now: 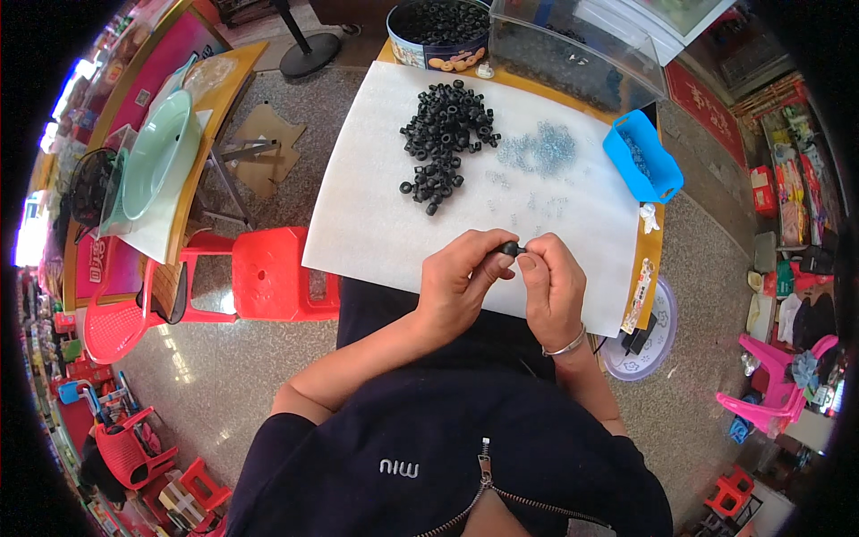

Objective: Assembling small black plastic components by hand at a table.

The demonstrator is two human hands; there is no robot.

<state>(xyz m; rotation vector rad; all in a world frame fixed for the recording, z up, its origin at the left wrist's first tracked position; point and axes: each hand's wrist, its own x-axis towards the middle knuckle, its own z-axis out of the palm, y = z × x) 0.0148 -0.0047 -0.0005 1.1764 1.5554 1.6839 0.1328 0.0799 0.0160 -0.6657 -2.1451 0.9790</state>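
Over the near edge of the white sheet (358,206), both my hands meet. My left hand (461,277) pinches a small black round part (509,249) between thumb and fingers. The fingertips of my right hand (552,285) are pressed together at the right end of that part; whatever they hold is too small to name. Farther off lies a pile of small black parts (447,125), several showing a hole through the middle. To its right, tiny clear bluish pieces (550,148) lie in a loose heap, with a few scattered nearer to me.
A round tin (438,36) of black parts and a clear plastic bin (573,63) stand at the far edge. A blue basket (642,157) holds more clear pieces at the right. Red stools (268,268) stand left; a pale lilac basin (658,336) is low at the right.
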